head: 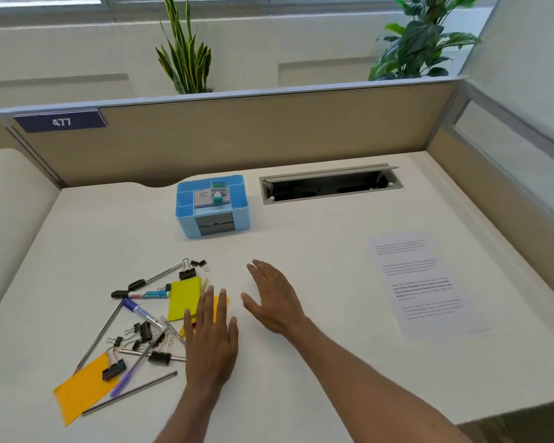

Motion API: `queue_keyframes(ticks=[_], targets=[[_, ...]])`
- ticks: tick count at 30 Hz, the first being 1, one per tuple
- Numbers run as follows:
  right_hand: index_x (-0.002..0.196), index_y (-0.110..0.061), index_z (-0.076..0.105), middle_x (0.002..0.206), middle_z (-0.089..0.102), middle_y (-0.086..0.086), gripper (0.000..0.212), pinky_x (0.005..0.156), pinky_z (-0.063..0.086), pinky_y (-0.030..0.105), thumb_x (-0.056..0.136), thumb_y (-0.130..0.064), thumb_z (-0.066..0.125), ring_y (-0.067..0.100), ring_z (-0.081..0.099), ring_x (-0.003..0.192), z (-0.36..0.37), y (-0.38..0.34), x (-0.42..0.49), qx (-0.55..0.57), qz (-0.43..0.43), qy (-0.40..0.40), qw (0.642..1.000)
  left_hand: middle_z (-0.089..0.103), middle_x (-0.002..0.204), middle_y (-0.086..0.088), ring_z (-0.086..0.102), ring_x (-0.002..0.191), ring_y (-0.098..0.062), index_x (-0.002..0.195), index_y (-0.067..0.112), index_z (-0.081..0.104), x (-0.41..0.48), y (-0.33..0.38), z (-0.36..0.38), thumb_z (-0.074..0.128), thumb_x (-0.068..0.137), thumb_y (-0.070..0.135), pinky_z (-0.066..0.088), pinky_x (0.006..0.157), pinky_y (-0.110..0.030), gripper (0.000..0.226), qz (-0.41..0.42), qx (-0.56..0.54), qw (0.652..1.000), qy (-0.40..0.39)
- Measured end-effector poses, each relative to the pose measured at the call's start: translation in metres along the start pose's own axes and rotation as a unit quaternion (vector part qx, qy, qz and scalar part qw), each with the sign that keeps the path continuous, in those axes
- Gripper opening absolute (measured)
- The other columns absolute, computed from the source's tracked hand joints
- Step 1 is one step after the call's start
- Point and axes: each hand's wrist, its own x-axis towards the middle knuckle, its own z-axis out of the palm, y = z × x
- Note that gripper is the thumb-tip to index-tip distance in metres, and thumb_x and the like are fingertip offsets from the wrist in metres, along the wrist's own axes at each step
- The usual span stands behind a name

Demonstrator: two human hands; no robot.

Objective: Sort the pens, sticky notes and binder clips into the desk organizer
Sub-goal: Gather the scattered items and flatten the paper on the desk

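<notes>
The left hand (211,337) and right hand (275,302) are both flat with straight fingers, holding nothing. Orange sticky notes (217,306) lie under the left fingertips, with the yellow sticky notes (184,298) just beside them. Pens (139,310) and binder clips (144,330) are scattered further left. The blue organizer (186,225) stands beyond the fingertips.

A printed sheet of paper (426,286) lies near the table's (301,378) right edge. An open cable hatch (331,183) sits along its back edge. Behind the beige partition (269,135), which bears a blue 477 plate (60,122), stand a snake plant (186,59) and a broad-leaved plant (422,43).
</notes>
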Motion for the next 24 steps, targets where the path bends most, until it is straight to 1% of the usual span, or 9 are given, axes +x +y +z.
queue_keyframes(ticks=[3, 5, 7, 9, 11, 15, 19, 22, 24], targets=[[0.154, -0.023, 0.035, 0.160, 0.038, -0.001, 0.067, 0.119, 0.032, 0.035, 0.097, -0.056, 0.043, 0.017, 0.035, 0.147, -0.029, 0.034, -0.025, 0.004, 0.051, 0.031, 0.998, 0.027, 0.168, -0.005, 0.030, 0.153, -0.024, 0.160, 0.021, 0.029, 0.005, 0.046, 0.009, 0.031, 0.103, 0.038, 0.029, 0.121, -0.050, 0.060, 0.013, -0.028, 1.000, -0.001], [0.152, -0.022, 0.038, 0.155, 0.043, -0.002, 0.064, 0.117, 0.036, 0.035, 0.097, -0.054, 0.045, 0.016, 0.039, 0.143, -0.052, 0.061, -0.044, -0.005, 0.080, 0.061, 0.995, 0.030, 0.166, -0.005, 0.035, 0.149, -0.025, 0.160, 0.021, 0.027, 0.009, 0.082, 0.017, 0.037, 0.105, 0.035, 0.036, 0.118, -0.049, 0.058, 0.014, -0.054, 0.998, -0.007], [0.149, -0.022, 0.040, 0.150, 0.046, -0.003, 0.061, 0.113, 0.039, 0.033, 0.097, -0.053, 0.047, 0.014, 0.041, 0.139, -0.076, 0.091, -0.064, -0.013, 0.110, 0.089, 0.990, 0.034, 0.164, -0.005, 0.037, 0.147, -0.025, 0.160, 0.021, 0.026, 0.014, 0.122, 0.024, 0.044, 0.105, 0.033, 0.039, 0.115, -0.049, 0.059, 0.015, -0.090, 0.996, -0.017], [0.147, -0.024, 0.040, 0.147, 0.047, -0.006, 0.059, 0.111, 0.039, 0.031, 0.096, -0.053, 0.048, 0.012, 0.043, 0.135, -0.099, 0.123, -0.085, -0.022, 0.143, 0.106, 0.984, 0.041, 0.160, -0.005, 0.040, 0.145, -0.024, 0.159, 0.020, 0.030, 0.019, 0.165, 0.032, 0.046, 0.105, 0.033, 0.042, 0.113, -0.046, 0.058, 0.022, -0.120, 0.992, -0.022], [0.147, -0.025, 0.039, 0.147, 0.047, -0.006, 0.059, 0.110, 0.039, 0.031, 0.096, -0.052, 0.049, 0.013, 0.044, 0.135, -0.118, 0.154, -0.106, -0.037, 0.171, 0.114, 0.978, 0.044, 0.157, -0.004, 0.042, 0.143, -0.024, 0.158, 0.020, 0.031, 0.024, 0.207, 0.040, 0.044, 0.105, 0.034, 0.042, 0.112, -0.043, 0.056, 0.030, -0.139, 0.989, -0.029], [0.148, -0.025, 0.038, 0.148, 0.046, -0.005, 0.061, 0.110, 0.039, 0.032, 0.095, -0.051, 0.053, 0.014, 0.043, 0.135, -0.149, 0.213, -0.144, -0.053, 0.223, 0.126, 0.965, 0.045, 0.156, -0.002, 0.040, 0.142, -0.020, 0.158, 0.021, 0.031, 0.036, 0.279, 0.058, 0.042, 0.106, 0.037, 0.041, 0.110, -0.039, 0.056, 0.050, -0.168, 0.983, -0.048], [0.147, -0.025, 0.036, 0.150, 0.044, -0.003, 0.063, 0.111, 0.041, 0.035, 0.093, -0.051, 0.057, 0.016, 0.042, 0.137, -0.171, 0.256, -0.169, -0.054, 0.257, 0.124, 0.957, 0.042, 0.156, 0.000, 0.037, 0.142, -0.019, 0.158, 0.022, 0.030, 0.055, 0.329, 0.077, 0.040, 0.106, 0.039, 0.039, 0.110, -0.039, 0.055, 0.037, -0.190, 0.979, -0.066], [0.152, -0.025, 0.033, 0.158, 0.037, -0.002, 0.072, 0.117, 0.034, 0.035, 0.092, -0.052, 0.061, 0.018, 0.035, 0.145, -0.180, 0.281, -0.184, -0.059, 0.280, 0.114, 0.952, 0.041, 0.157, -0.001, 0.037, 0.142, -0.021, 0.157, 0.020, 0.030, 0.075, 0.355, 0.090, 0.042, 0.106, 0.038, 0.038, 0.112, -0.042, 0.055, 0.020, -0.197, 0.977, -0.076], [0.154, -0.025, 0.031, 0.162, 0.031, -0.004, 0.075, 0.119, 0.030, 0.034, 0.092, -0.056, 0.060, 0.017, 0.030, 0.148, -0.183, 0.294, -0.193, -0.066, 0.283, 0.107, 0.951, 0.040, 0.158, -0.003, 0.036, 0.143, -0.024, 0.156, 0.017, 0.031, 0.092, 0.365, 0.098, 0.047, 0.104, 0.035, 0.037, 0.112, -0.044, 0.057, 0.006, -0.197, 0.977, -0.081]])
